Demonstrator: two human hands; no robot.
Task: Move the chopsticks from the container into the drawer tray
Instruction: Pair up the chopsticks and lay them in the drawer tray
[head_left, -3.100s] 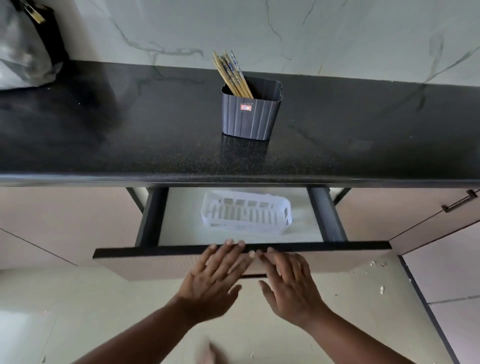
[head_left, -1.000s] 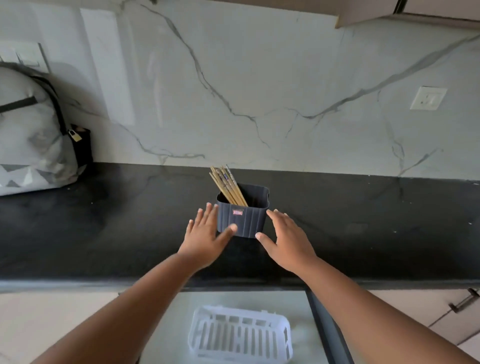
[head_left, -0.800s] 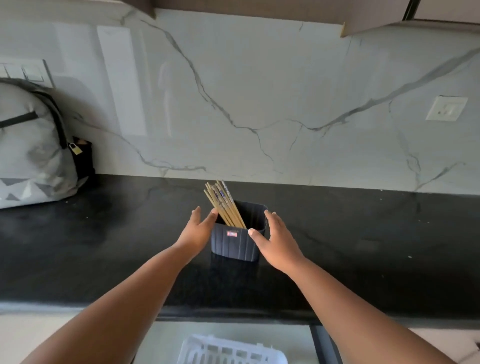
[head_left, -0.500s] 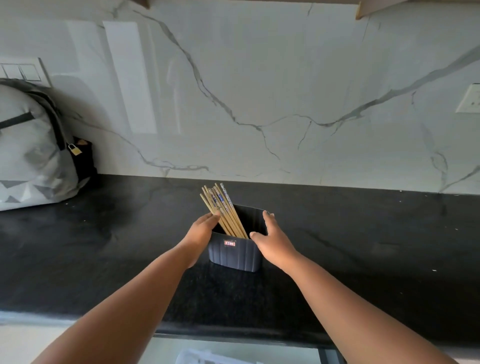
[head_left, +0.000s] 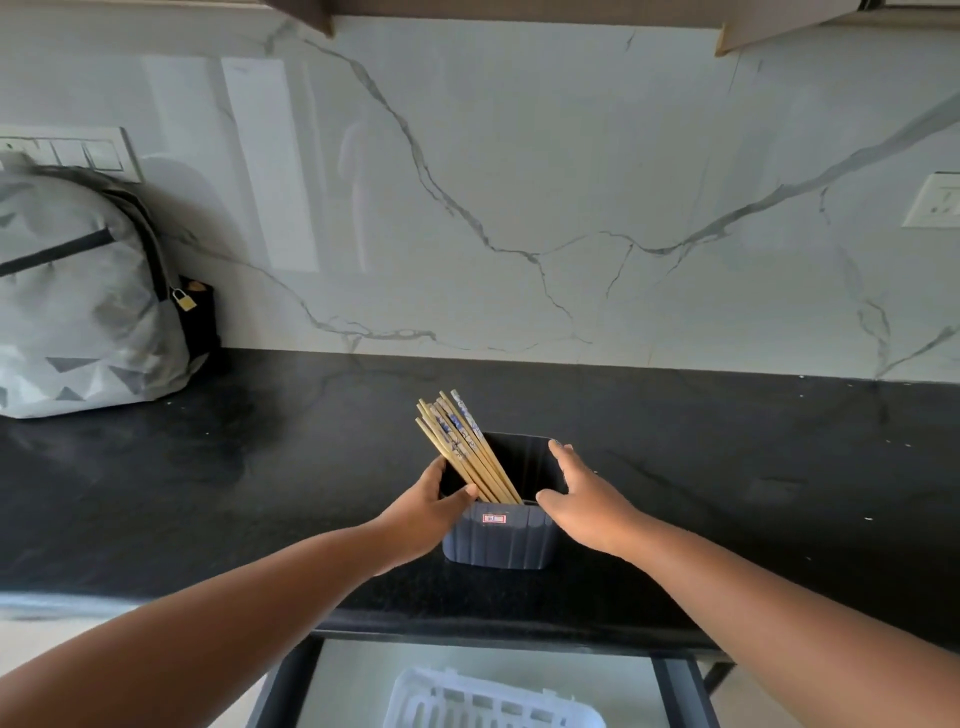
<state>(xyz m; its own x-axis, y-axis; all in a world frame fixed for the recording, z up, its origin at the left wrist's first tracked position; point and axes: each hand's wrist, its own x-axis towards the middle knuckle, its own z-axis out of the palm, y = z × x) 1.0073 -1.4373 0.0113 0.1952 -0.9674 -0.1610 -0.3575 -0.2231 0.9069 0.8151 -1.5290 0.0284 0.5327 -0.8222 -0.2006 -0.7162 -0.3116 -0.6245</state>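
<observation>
Now hands at container, left round chopsticks

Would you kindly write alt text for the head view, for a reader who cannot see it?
A person's left hand grips chopsticks standing in a dark container on a black counter, while the right hand rests against the container's right side. Below, an open drawer holds a white tray; a grey backpack stands far left.

Small red-white label sat on the container near face; its text was too small to read.
</observation>
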